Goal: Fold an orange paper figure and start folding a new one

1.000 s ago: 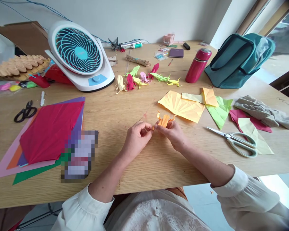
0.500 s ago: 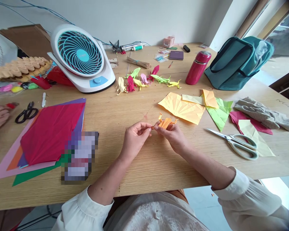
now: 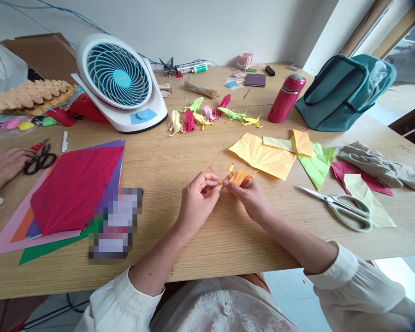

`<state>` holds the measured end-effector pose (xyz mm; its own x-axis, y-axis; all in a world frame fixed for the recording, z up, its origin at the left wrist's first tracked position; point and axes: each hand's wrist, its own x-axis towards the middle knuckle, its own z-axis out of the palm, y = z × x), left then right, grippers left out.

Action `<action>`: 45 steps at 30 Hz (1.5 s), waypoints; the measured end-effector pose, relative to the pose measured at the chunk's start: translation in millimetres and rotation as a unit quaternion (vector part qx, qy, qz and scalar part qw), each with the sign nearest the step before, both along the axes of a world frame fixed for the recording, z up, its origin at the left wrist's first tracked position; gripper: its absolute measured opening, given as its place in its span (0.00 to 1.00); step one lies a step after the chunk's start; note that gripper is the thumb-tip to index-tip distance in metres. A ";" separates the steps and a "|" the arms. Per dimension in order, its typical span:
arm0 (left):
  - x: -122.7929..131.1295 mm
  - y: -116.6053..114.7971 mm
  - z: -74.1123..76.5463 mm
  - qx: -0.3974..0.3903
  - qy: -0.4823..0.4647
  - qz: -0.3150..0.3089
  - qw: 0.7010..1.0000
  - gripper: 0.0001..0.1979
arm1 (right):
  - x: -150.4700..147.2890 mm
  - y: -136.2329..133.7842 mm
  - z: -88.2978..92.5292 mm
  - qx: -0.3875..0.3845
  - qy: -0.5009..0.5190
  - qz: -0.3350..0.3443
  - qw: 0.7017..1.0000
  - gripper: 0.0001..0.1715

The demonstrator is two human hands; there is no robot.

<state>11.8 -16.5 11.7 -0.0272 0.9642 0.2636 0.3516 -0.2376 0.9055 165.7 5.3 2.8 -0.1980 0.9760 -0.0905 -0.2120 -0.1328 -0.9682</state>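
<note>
An orange origami figure (image 3: 240,176) with thin curled legs is held over the table in front of me. My right hand (image 3: 246,191) grips its body between thumb and fingers. With thumb and fingertips, my left hand (image 3: 201,193) pinches a thin end of the figure at its left side. Fingers cover part of the folded paper. Behind my hands lies a creased yellow-orange sheet (image 3: 263,157). Farther back sits a group of finished paper figures (image 3: 203,121) in green, red, pink and yellow.
White-handled scissors (image 3: 349,210), a green sheet (image 3: 316,161) and a grey cloth (image 3: 376,161) lie to the right. A red flask (image 3: 287,99) and teal bag (image 3: 342,94) stand behind. Left are coloured sheets (image 3: 76,189), a blurred-out phone (image 3: 115,223), a fan (image 3: 119,83) and another person's hand (image 3: 8,163) near black-handled scissors (image 3: 39,159).
My left fingers have shifted slightly at the figure's thin end; my right hand keeps its grip. At the left, the other person's hand has moved right, toward the black-handled scissors.
</note>
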 end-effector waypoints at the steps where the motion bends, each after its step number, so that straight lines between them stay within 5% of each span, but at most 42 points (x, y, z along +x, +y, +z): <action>1: 0.0 -0.1 -0.4 -0.001 0.007 0.001 1.000 0.05 | 0.1 0.1 -0.5 -0.001 0.000 0.001 1.000 0.20; 12: -1.4 0.7 0.4 0.075 0.076 -0.005 0.994 0.11 | 3.0 0.5 -3.7 0.000 -0.050 0.025 0.998 0.21; 24: -17.2 15.7 -8.3 -0.071 -0.084 -0.069 0.992 0.15 | 15.6 14.6 0.5 -0.088 0.021 0.105 0.990 0.26; 32: -16.2 11.5 -3.8 0.008 0.000 -0.101 0.995 0.14 | 15.4 14.6 -0.2 -0.084 0.028 0.097 0.991 0.24; 45: -9.9 5.8 -11.6 0.120 0.043 -0.069 0.989 0.09 | 13.5 12.3 3.1 -0.063 -0.004 0.060 0.996 0.27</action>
